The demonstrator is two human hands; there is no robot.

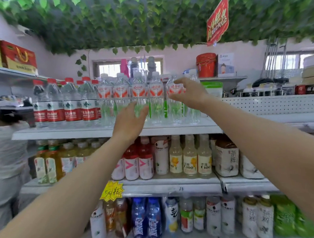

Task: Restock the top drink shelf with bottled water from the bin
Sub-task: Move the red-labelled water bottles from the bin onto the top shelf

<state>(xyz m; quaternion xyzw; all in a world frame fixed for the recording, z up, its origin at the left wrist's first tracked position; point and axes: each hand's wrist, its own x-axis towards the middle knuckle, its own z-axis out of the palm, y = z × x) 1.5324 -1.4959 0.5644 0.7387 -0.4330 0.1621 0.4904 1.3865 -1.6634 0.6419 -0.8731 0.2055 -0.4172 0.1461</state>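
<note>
The white top shelf [79, 132] carries a row of clear water bottles with red-and-white labels and white caps [121, 95], and to their left red-capped water bottles with red labels [71, 104]. My left hand [129, 120] is raised in front of the lower part of a clear bottle, fingers spread, holding nothing. My right hand [189, 92] reaches up at the right end of the row, fingers curved loosely next to the rightmost bottle's label [172, 88] without gripping it. The bin is out of view.
Below are shelves of juice, tea and soda bottles [190, 157]. A person in a grey shirt [4, 157] stands at the left. Red buckets [206, 64] and bottles sit on a ledge behind. Boxes [18, 57] lie on a high left shelf. Green leaves hang overhead.
</note>
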